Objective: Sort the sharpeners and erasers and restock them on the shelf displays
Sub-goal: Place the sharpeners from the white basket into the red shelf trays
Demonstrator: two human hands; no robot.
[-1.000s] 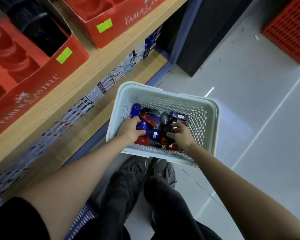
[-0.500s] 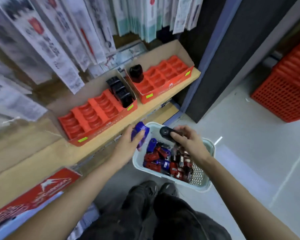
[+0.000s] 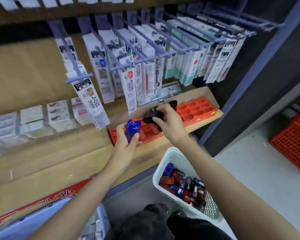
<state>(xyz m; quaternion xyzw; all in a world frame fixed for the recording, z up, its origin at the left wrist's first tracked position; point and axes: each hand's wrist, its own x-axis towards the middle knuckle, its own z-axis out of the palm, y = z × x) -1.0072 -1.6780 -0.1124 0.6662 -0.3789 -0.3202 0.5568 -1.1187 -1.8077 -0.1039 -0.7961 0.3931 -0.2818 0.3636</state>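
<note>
**Plastic sharpeners: light, hard, slick**

White basket (image 3: 157,172) nearest, loose red, blue and black pieces inside. Left hand (image 3: 126,144) has its fingers wrapped round the blue sharpener (image 3: 132,129). Right hand (image 3: 170,122) pinches the black sharpener (image 3: 150,115) over the red tray (image 3: 149,134) on the shelf. Both likely rigid and smooth, so grip the flat sides. Hanging refill packs (image 3: 97,104) dangle close above the slots and may snag.
</note>
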